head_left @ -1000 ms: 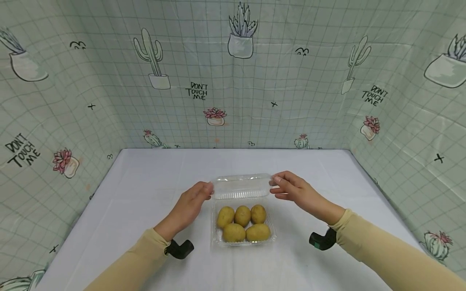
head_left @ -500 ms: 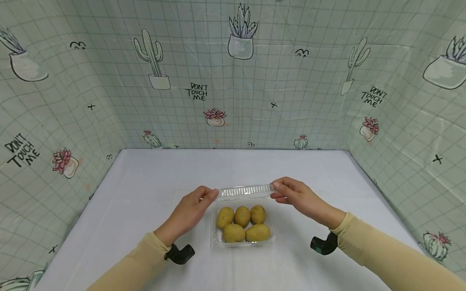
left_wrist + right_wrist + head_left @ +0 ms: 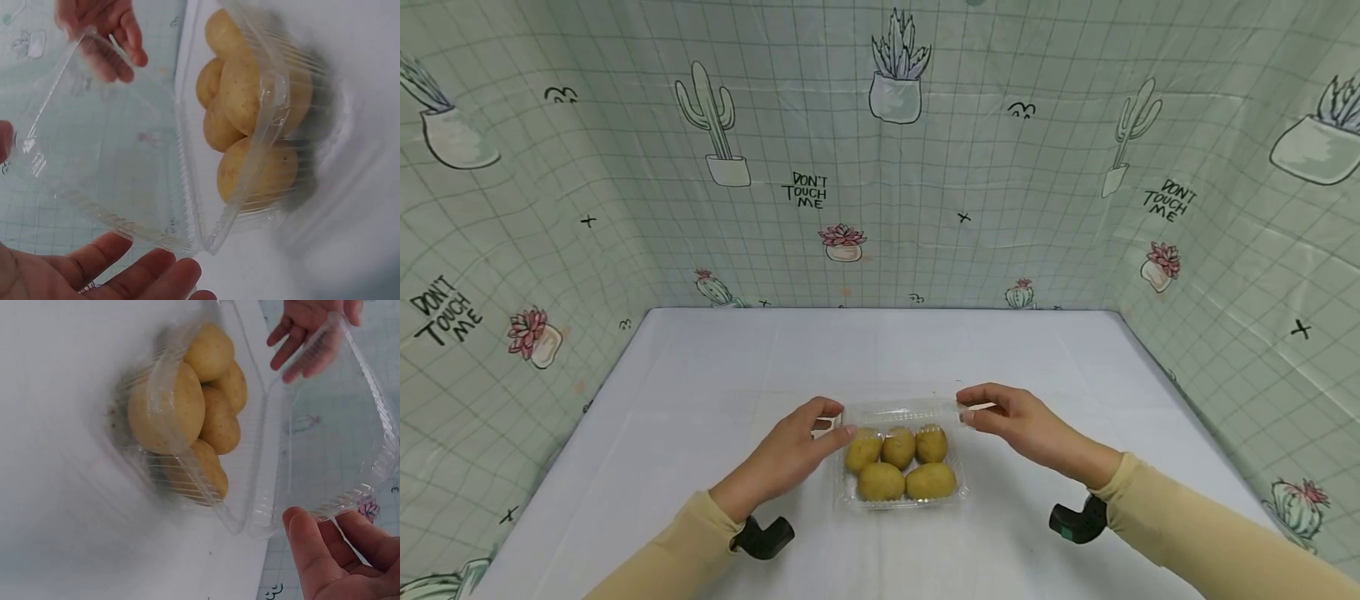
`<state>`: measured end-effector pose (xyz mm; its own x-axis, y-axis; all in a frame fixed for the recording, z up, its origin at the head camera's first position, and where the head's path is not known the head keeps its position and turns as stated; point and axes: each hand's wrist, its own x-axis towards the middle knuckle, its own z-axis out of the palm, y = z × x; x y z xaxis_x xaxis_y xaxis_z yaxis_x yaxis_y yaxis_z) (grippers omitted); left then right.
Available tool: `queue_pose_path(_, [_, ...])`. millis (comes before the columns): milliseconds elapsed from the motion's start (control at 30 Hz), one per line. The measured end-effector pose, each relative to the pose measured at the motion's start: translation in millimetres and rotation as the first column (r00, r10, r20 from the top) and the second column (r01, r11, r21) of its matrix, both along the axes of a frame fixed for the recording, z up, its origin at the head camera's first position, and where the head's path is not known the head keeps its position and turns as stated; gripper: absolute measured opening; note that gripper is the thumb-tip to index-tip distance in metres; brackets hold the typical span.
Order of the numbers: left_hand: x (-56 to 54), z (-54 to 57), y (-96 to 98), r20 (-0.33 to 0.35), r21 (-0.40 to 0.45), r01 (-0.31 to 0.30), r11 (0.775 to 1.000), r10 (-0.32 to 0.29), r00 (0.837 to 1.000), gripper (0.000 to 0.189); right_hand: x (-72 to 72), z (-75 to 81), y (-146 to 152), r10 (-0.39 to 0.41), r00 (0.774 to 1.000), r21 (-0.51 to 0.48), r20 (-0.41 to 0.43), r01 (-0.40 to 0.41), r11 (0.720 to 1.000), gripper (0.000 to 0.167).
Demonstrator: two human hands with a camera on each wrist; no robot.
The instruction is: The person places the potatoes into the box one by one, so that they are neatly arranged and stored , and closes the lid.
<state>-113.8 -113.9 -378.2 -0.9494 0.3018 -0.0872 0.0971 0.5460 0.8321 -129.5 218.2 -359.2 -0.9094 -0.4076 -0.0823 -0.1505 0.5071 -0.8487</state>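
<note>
A clear plastic clamshell box [image 3: 901, 505] stands on the table with several yellow potatoes [image 3: 882, 482] inside. Its hinged lid [image 3: 119, 137] is raised at the back and tilts forward over the rear row. My left hand [image 3: 782, 454] holds the lid's left side, thumb at the front corner and fingers spread along the edge. On the opposite side, my right hand [image 3: 1026, 429] holds the lid's right edge between thumb and fingers. The right wrist view shows the right fingertips [image 3: 294, 519] at the lid's rim, close to the hinge line.
A white cloth [image 3: 760, 350] covers the table. Green checked curtains [image 3: 895, 175] printed with cacti hang behind and at both sides. Black wrist mounts [image 3: 765, 537] jut out under both sleeves.
Both hands have come down and nearer, swinging the lid from upright, past a steep tilt, to lean forward over the rear potatoes. Left thumb and fingers have spread apart. Box and potatoes stay put.
</note>
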Motion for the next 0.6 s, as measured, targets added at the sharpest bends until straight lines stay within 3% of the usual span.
queue_pose_path(600, [13.2, -12.9, -6.2, -0.024, -0.169, 0.081, 0.982, -0.086, 0.996, 0.083, 17.0, -20.6, 1, 0.035, 0.999, -0.044, 0.031, -0.034, 0.998, 0.063])
